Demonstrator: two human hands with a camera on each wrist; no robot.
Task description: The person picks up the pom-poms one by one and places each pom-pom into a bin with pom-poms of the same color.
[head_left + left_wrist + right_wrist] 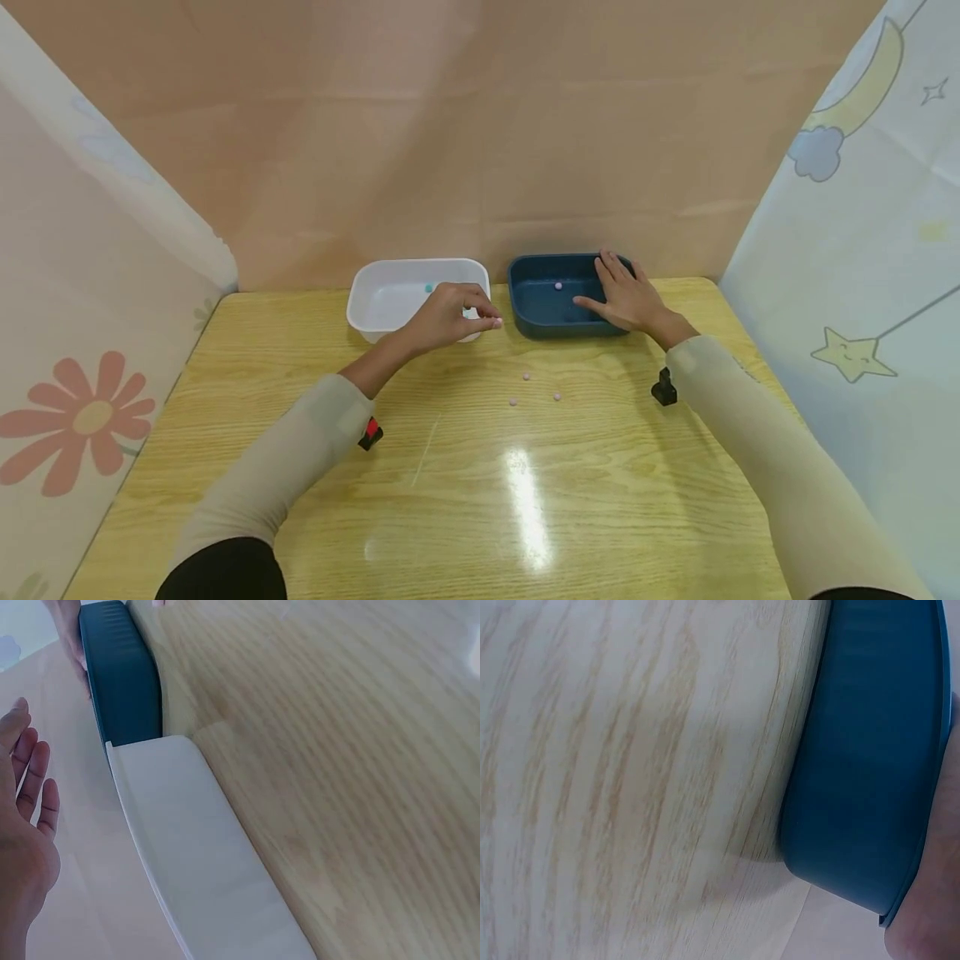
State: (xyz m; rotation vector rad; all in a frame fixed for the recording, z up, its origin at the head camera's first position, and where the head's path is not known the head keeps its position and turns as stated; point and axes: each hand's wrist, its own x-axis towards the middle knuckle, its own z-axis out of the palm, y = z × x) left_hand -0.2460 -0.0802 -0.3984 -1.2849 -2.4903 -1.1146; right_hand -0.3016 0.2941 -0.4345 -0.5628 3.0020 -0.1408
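Observation:
My left hand [452, 315] pinches a small pink bead [498, 322] between thumb and forefinger, over the right end of the white tray [367, 312]. A teal bead [428, 288] lies inside that tray. Spread fingers of my right hand [630, 296] rest over the right end of the dark blue tray [525, 321]. One pale pink bead [558, 286] sits in the blue tray. In the left wrist view, the left hand [26, 810] appears beside the white tray's wall [195, 840]; the bead is hidden there. The right wrist view shows the blue tray's side [862, 765].
Three pink beads [557, 397] lie loose on the wooden table [450, 500] in front of the trays. Both trays stand side by side near the back edge, against a brown backdrop [480, 167]. Printed panels [847, 275] flank the table.

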